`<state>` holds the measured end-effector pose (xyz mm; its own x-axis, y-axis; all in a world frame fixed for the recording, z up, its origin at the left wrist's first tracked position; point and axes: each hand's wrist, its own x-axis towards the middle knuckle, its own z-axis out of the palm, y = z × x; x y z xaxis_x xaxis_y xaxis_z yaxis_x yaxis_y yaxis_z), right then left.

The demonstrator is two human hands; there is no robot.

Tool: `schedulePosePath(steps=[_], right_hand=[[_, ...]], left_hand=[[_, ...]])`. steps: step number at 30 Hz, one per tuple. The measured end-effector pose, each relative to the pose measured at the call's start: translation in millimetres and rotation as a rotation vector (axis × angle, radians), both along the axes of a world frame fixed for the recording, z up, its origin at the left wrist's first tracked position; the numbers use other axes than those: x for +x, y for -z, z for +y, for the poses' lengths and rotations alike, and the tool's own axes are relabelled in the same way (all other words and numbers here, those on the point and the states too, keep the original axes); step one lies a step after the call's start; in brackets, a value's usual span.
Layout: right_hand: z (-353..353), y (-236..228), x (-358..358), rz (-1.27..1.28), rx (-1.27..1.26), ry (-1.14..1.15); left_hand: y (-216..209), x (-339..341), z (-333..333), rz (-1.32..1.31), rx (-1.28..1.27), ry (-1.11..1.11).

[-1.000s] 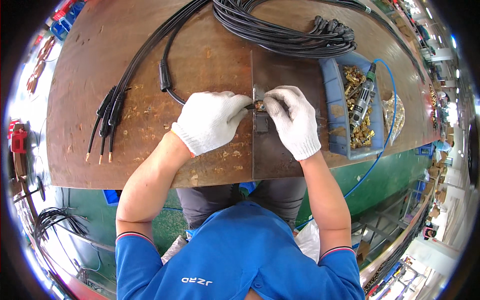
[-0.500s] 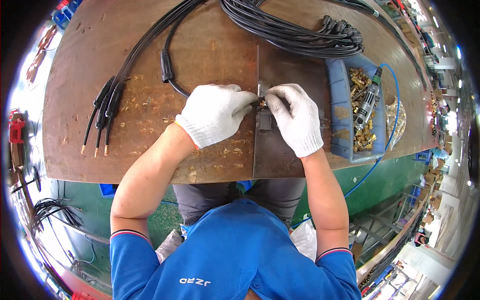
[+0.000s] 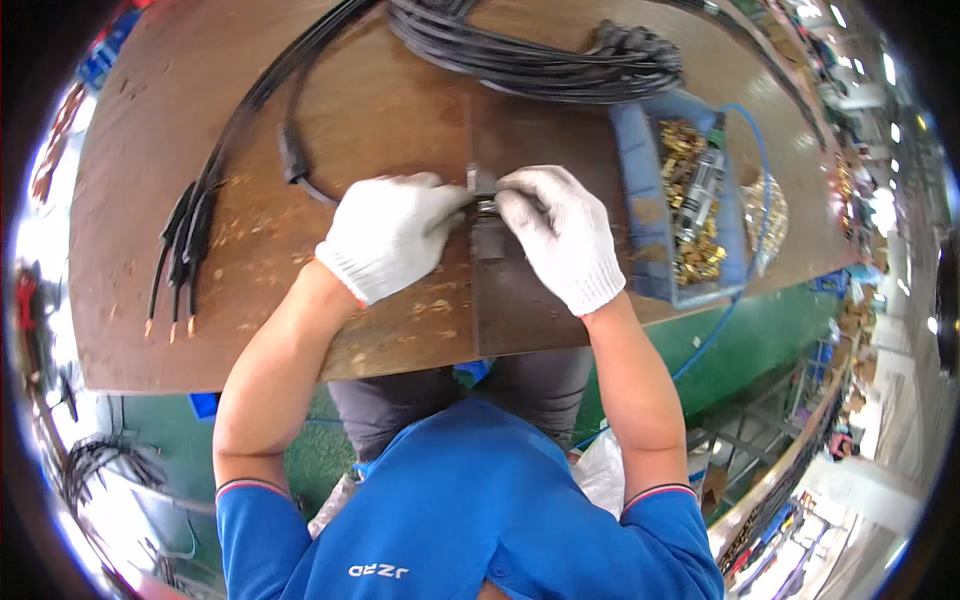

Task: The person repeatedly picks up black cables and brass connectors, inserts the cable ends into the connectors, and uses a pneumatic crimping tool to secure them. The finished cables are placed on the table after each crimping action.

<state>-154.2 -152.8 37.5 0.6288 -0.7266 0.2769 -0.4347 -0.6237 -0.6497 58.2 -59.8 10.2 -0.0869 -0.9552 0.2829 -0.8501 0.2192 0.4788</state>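
Left hand: the white-gloved left hand (image 3: 395, 235) is above the middle of the bench, its thumb and forefinger pinched together on the end of the single black cable (image 3: 318, 191).
Right hand: the white-gloved right hand (image 3: 562, 235) faces it from the right, fingers bent and fingertips at the small metal fixture (image 3: 487, 208); whether they grip a part cannot be told, as the spot is small and blurred.
Single black cable: runs from the far side, through a black moulded sleeve (image 3: 292, 155), to the left glove, which hides its last stretch.
Fixture position: between the two hands, on the left edge of the dark plate (image 3: 535, 320).
Stripped leads: three black leads (image 3: 181, 240) with copper-coloured tips lie at the left of the wooden workbench (image 3: 240, 300), tips toward the near edge.
Cable coil: a bundle of black cable (image 3: 500, 50) lies at the far side.
Parts bin: a blue plastic bin (image 3: 629, 150) stands right of the right hand and contains brass-coloured fittings (image 3: 701, 264).
Power tool: a straight, silver-bodied tool (image 3: 698, 198) rests on the fittings.
Blue hose: the hose (image 3: 764, 160) curves around the bin's right side.
Plastic bag: a clear bag (image 3: 768, 225) lies right of the bin.
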Motion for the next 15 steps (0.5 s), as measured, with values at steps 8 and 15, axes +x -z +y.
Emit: schedulePosePath(steps=[8, 15], right_hand=[[-87, -42, -131, 0.416, -0.394, 0.715], [-121, -28, -139, 0.465, -0.024, 0.739]], left_hand=[[3, -1, -2, 0.031, 0.01, 0.003], [4, -1, -1, 0.001, 0.016, -0.008]])
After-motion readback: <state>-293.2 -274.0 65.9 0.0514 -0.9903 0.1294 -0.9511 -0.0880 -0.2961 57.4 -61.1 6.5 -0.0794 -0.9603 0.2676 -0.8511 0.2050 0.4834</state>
